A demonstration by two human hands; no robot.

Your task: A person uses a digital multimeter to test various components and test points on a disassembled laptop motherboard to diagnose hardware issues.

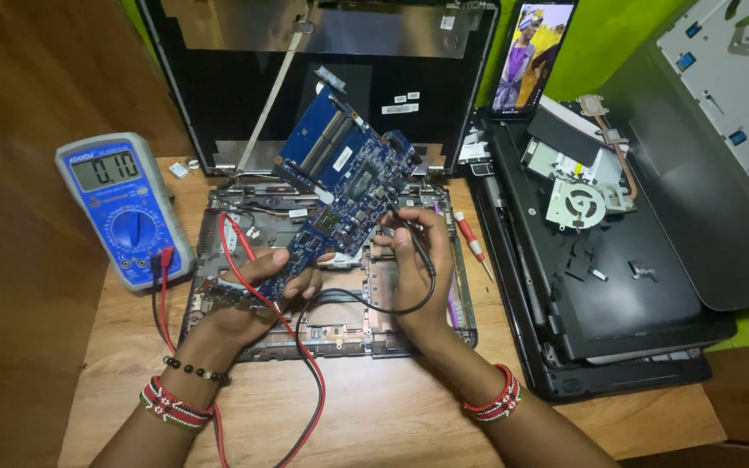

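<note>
Landmark: the blue circuit board [340, 186] is held tilted above the stripped laptop base [331, 325], at the middle of the wooden table [392, 416].
Left hand [257, 290]: it is placed at the lower end of the board; the fingers are closed around that edge, and a red lead [257, 286] is pinned under them.
Right hand [418, 251]: it is placed at the board's right edge; the fingers are pinched shut on a black probe [400, 217], whose tip is set against the board.
Meter: a blue multimeter [123, 208] is stood left of the board, with its display lit and both leads plugged in.
Screwdriver: a red-handled screwdriver [472, 244] is laid just right of the board, beside the base.
Step in hand, as judged: a reading is best taken with the board kept steady, the probe tip held on one point only, and the leads kept from snagging.
Container, laptop base: small fittings and loops of lead are seen inside; the rest is hidden by the hands.
Container, second open laptop shell [617, 295]: right of the board, a cooling fan [578, 204] with its copper pipe is laid in it.
Behind the board: an empty lid panel [322, 52] is propped upright, with a lit phone [530, 56] to its right.
</note>
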